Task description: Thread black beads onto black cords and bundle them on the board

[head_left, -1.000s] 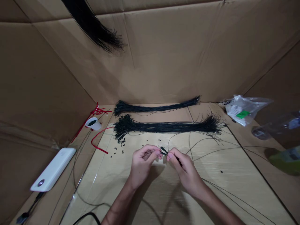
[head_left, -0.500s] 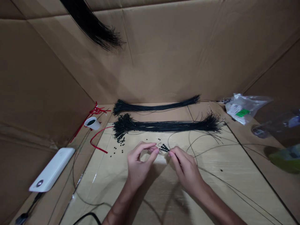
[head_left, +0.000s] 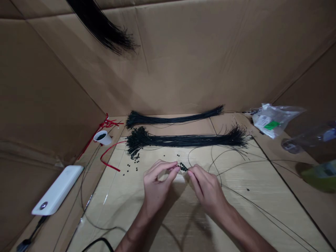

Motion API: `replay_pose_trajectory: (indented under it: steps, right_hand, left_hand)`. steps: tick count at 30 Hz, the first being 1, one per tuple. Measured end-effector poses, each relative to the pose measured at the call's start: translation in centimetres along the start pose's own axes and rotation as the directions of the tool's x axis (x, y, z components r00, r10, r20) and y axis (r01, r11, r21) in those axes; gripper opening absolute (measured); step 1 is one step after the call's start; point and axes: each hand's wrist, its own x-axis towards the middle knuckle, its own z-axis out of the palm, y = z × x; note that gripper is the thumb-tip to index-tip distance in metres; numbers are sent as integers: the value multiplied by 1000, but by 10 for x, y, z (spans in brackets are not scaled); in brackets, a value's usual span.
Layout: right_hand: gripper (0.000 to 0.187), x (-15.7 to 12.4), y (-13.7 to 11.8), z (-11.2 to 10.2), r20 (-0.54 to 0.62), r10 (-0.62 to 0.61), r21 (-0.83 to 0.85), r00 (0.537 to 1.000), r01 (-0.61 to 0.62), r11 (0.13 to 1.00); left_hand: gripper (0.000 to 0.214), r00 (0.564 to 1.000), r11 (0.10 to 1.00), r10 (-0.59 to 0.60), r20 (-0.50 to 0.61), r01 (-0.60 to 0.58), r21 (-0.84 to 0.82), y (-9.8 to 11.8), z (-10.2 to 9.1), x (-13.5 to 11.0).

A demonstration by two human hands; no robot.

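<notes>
Between my hands is a small cluster of dark beads (head_left: 183, 167) on thin black wires. My right hand (head_left: 207, 183) pinches the wires at the cluster's right end. My left hand (head_left: 159, 180) has thumb and forefinger closed at the cluster's left end; whether they grip a bead or a wire tip is too small to tell. Just beyond my hands lies a bundle of black wires (head_left: 183, 141) with a beaded left end. Loose dark beads (head_left: 136, 161) are scattered to the left, near that end.
A second wire bundle (head_left: 173, 120) lies by the cardboard wall, and another hanging bundle (head_left: 102, 29) is overhead. At left are a white cup (head_left: 104, 139) of beads, red ribbon (head_left: 109, 164) and a white power bank (head_left: 59, 190). A plastic bag (head_left: 273, 120) and bottles stand right.
My left fingertips have moved slightly right, up against the bead cluster. The cluster looks turned and more bunched. My right hand has barely moved.
</notes>
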Motion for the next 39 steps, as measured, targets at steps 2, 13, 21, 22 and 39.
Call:
replay_pose_trajectory:
  steps: [2,13,21,22,39]
  right_hand:
    - [27,1,0,-1,-14,-12,-22,1000,11,1000]
    - [28,4,-1,-2,-100,-130,-179,986,111,978]
    - [25,2,4,3,-139,-231,-241,963,194,951]
    - [25,2,4,3,-139,-239,-246,961,200,948]
    - [21,1,-6,0,-96,19,120,995,-8,993]
  left_hand:
    - [8,998,995,-67,12,68,-70,-1,0,0]
    - [47,910,859,-380,163,413,-303,-2,2,-3]
    - [57,852,786,-459,252,521,-333,0,4,-2]
    - [57,850,781,-462,252,525,-337,0,4,-2]
    - [39,882,835,-432,191,471,-285,1,1,-1]
